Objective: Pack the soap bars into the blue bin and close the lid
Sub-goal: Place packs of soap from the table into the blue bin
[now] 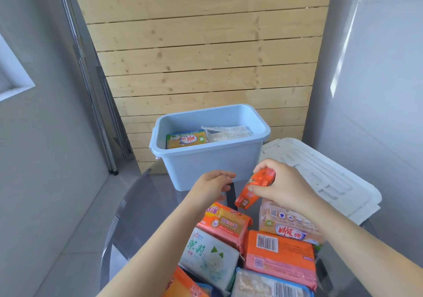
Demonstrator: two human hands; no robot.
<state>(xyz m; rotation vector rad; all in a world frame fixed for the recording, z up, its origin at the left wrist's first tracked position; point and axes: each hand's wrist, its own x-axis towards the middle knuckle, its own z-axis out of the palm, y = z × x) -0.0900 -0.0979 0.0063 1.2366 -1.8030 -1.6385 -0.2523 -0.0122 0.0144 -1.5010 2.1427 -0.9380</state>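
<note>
Pale knotty pine planks (201, 44) are running horizontally across the far wall. Grey panels are flanking them: left panel (41, 136), right panel (375, 79), the latter catching a bright streak of light (343, 51). A round smoked-glass table (142, 202) is sitting near, over grey floor tiles (75, 246).

An open pale-blue plastic bin (206, 159) stands upright on the table, holding a yellow-green wrapped soap bar (186, 139) beside a clear-wrapped one (225, 134). Its ribbed white plastic lid (325, 177) lies flat just to the right. A small orange-wrapped soap bar (254, 190) is held tilted before the bin, above a pile of orange, white and blue wrapped soap packs (251, 255).
</note>
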